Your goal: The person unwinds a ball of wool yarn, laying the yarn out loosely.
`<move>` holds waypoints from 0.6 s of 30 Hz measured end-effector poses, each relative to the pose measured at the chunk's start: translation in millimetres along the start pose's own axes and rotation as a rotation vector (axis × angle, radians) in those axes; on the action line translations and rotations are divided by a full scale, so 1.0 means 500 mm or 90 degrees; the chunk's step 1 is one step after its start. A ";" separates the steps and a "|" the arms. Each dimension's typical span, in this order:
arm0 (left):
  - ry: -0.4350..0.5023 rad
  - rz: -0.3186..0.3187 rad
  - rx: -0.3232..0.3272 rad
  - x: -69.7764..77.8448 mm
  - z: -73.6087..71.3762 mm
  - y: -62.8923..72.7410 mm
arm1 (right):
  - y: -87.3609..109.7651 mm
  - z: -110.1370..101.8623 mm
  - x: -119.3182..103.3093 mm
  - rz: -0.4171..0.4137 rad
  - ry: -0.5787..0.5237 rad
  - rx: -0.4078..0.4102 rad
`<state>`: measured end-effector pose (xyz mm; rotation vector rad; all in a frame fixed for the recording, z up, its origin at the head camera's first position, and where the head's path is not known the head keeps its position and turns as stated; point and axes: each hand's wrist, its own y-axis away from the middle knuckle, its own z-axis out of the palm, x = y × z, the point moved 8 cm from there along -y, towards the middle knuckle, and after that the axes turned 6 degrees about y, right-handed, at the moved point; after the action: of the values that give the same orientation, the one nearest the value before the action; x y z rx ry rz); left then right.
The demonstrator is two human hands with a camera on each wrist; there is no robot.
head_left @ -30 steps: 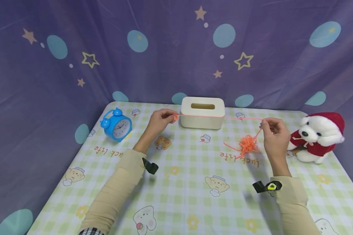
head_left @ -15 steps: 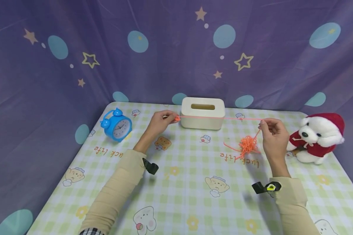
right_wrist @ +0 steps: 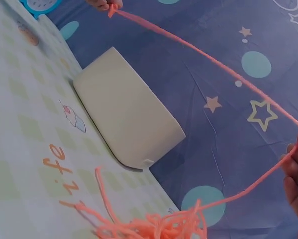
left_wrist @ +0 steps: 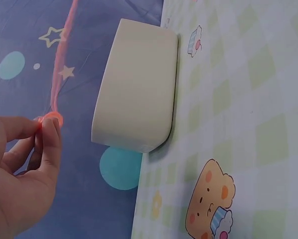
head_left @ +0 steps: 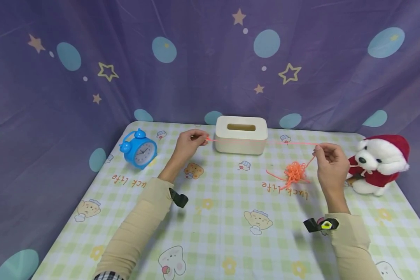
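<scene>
A strand of orange yarn (right_wrist: 209, 57) stretches between the two hands, above the table. My left hand (head_left: 190, 144) pinches one end of it between thumb and fingers, where a small orange loop or bundle (left_wrist: 53, 119) shows at the fingertips. On the other side, my right hand (head_left: 331, 167) pinches the yarn between thumb and forefinger. From there the yarn runs down to a loose, tangled heap of yarn (head_left: 295, 172) lying on the tablecloth, just left of the right hand. One loose tail sticks out of the heap toward the left.
Behind the strand stands a cream tissue box (head_left: 240, 146) with a slot in its top. A blue alarm clock (head_left: 140, 151) is at the back left. The white plush dog (head_left: 378, 165) in red sits close to the right hand. A purple curtain (head_left: 210, 70) hangs behind the checked tablecloth (head_left: 217, 241).
Right hand has shifted a little to the right and nearer, left hand slightly left, so they are farther apart. Both still pinch the yarn. The heap stays in place.
</scene>
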<state>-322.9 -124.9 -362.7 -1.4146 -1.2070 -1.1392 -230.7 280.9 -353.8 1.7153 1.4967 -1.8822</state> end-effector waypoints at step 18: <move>0.010 0.011 -0.010 0.005 -0.005 -0.002 | -0.008 -0.040 0.063 0.066 0.111 0.014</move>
<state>-324.0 -127.1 -359.9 -1.4237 -1.1748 -1.1478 -230.9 312.4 -374.2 1.9712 1.4180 -1.7431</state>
